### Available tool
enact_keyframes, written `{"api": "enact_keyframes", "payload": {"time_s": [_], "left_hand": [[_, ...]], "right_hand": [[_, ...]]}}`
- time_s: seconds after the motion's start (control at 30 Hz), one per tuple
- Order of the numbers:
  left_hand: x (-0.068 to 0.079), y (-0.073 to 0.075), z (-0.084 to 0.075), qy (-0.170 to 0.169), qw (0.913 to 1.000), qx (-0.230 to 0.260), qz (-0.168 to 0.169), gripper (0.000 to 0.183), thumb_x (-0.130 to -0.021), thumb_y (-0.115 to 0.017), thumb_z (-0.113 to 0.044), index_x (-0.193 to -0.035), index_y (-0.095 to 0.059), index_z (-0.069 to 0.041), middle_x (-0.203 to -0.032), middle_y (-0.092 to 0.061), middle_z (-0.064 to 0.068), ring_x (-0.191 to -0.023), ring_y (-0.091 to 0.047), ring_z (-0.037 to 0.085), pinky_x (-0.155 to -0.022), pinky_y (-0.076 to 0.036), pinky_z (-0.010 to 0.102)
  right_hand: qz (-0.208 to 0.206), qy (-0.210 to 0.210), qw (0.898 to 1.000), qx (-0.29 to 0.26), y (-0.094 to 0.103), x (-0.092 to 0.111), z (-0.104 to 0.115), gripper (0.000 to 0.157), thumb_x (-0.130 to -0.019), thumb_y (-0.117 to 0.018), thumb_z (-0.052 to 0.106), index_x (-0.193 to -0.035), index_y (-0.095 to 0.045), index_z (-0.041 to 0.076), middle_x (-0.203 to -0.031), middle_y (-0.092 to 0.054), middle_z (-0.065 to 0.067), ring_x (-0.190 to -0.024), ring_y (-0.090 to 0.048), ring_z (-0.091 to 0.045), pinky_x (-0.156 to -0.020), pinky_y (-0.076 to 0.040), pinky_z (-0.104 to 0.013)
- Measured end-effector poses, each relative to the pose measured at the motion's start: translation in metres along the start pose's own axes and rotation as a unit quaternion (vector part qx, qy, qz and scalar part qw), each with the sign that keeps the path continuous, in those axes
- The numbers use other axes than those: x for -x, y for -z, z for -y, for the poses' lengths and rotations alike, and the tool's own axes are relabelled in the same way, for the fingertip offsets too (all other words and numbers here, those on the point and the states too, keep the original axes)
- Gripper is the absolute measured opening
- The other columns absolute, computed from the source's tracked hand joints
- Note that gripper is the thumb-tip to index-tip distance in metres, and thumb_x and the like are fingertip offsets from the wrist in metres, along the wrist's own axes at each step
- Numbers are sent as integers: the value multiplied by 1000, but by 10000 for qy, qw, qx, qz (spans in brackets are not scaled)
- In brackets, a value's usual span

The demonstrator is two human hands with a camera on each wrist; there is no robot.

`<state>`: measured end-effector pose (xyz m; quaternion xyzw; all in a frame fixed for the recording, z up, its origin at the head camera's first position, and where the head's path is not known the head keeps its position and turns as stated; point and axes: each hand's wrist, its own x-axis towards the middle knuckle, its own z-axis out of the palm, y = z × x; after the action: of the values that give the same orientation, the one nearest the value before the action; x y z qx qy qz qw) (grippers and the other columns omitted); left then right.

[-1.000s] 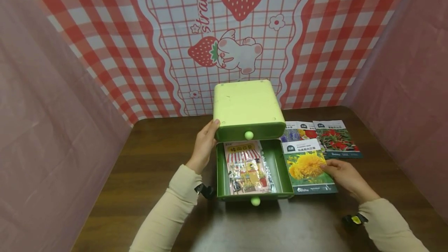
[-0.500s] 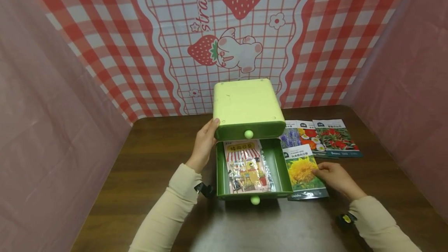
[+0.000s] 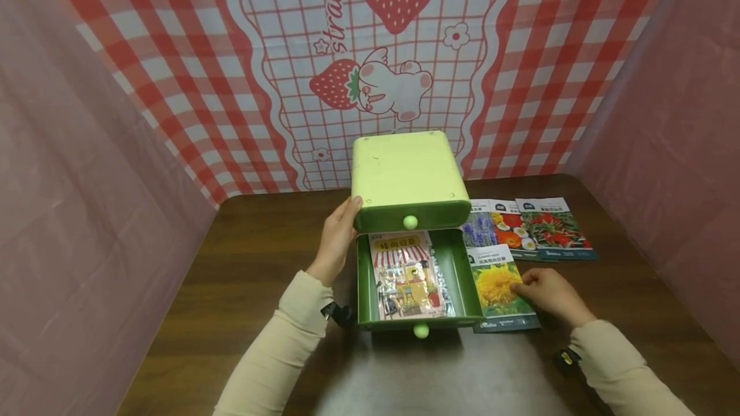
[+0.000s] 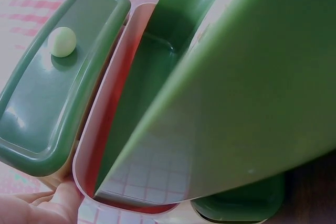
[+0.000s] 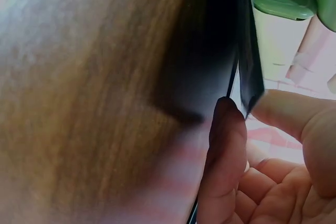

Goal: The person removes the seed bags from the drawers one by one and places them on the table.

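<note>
My left hand point(image 3: 335, 239) holds the left side of a pale-green drawer cabinet point(image 3: 409, 169), thumb at the front corner. Below the closed top drawer point(image 4: 58, 87), a green drawer point(image 3: 460, 291) with a round knob is pulled out. Inside it, a pink illustrated packet point(image 3: 406, 278) lies toward the left, partly covering another packet. Right of the drawer, my right hand point(image 3: 552, 297) pinches the right edge of a flower seed packet point(image 3: 498, 284) with a yellow bloom. Thumb and index finger meet at that dark packet edge point(image 5: 251, 72) in the right wrist view.
Behind the held packet lie several more seed packets: a purple-flowered one point(image 3: 478, 226), one with mixed blooms point(image 3: 511, 226) and a red-flowered one point(image 3: 557, 226). They rest on the dark wooden table point(image 3: 260, 275). A checked strawberry cloth point(image 3: 399, 76) hangs behind the cabinet.
My right hand has drawn the yellow-flowered packet left and slightly toward me, off the other packets, uncovering more of them. The left hand and the drawer have stayed in place.
</note>
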<state>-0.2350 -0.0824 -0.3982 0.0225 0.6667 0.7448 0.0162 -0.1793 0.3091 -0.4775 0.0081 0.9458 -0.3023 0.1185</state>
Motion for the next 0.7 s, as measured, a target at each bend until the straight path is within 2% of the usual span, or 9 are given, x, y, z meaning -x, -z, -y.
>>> {"api": "enact_keyframes", "payload": {"time_s": [0.2, 0.4, 0.7], "left_hand": [[1, 1, -1, -21, 10000, 14, 42, 70, -100, -49, -48, -153, -32, -6, -158, -34, 10, -143, -37, 28, -118, -33, 47], [0, 1, 0, 6, 10000, -3, 43, 70, -100, -49, -48, -153, -31, -7, -159, -32, 9, -145, -34, 27, -119, -32, 47], [0, 2, 1, 41, 10000, -4, 70, 72, -99, -49, -50, -153, -30, -6, -160, -30, 9, -146, -32, 27, -120, -29, 48]], "right_hand": [[70, -37, 10000, 33, -2, -1, 0, 31, -91, -67, 33, -84, -64, 3, -71, -55, -1, -65, -48, -16, -56, -38, -29], [80, -221, 9997, 105, -1, 0, 4, 32, -89, -70, 34, -84, -62, 3, -71, -56, -3, -65, -51, -17, -54, -40, -29], [40, -281, 9994, 206, 0, 1, 5, 33, -87, -71, 34, -85, -62, 2, -73, -57, -3, -66, -51, -18, -55, -40, -29]]}}
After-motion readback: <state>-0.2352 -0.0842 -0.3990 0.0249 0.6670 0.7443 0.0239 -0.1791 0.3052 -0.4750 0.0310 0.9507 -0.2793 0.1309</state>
